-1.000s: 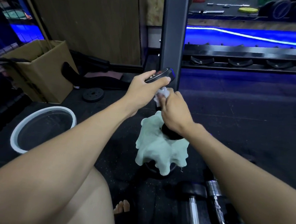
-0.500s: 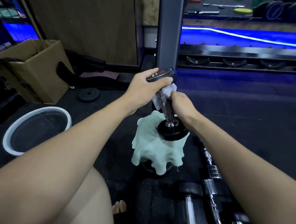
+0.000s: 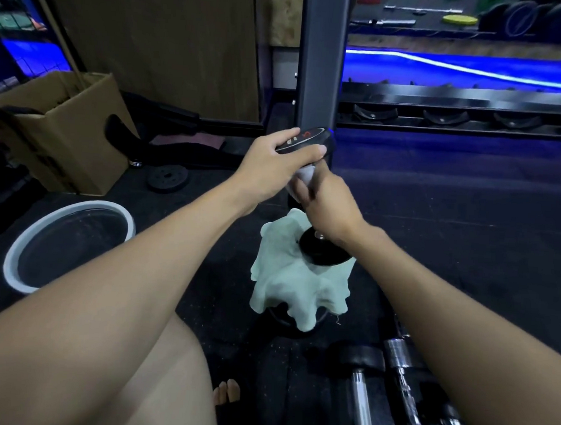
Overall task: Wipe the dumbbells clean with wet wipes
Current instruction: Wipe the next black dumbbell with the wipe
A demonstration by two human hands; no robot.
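A black dumbbell [image 3: 322, 253] stands upright, its lower head resting on a pale green cloth [image 3: 288, 284]. My left hand [image 3: 275, 163] grips the dumbbell's upper head from above. My right hand [image 3: 328, 202] is wrapped round the handle just under that head, with a white wet wipe [image 3: 305, 174] pressed against the metal. The handle itself is hidden by my fingers. The cloth is draped over a dark round object that shows only at its bottom edge.
Several more dumbbells [image 3: 361, 388] lie on the black rubber floor at the lower right. A white-rimmed basin [image 3: 20, 254] sits to the left, with a cardboard box [image 3: 65, 136] and a small weight plate [image 3: 167, 178] behind it. A steel rack post [image 3: 323, 58] rises straight ahead.
My right hand slid down the handle with the wipe, then back up to just under the top head. My left hand kept its hold on the top head.
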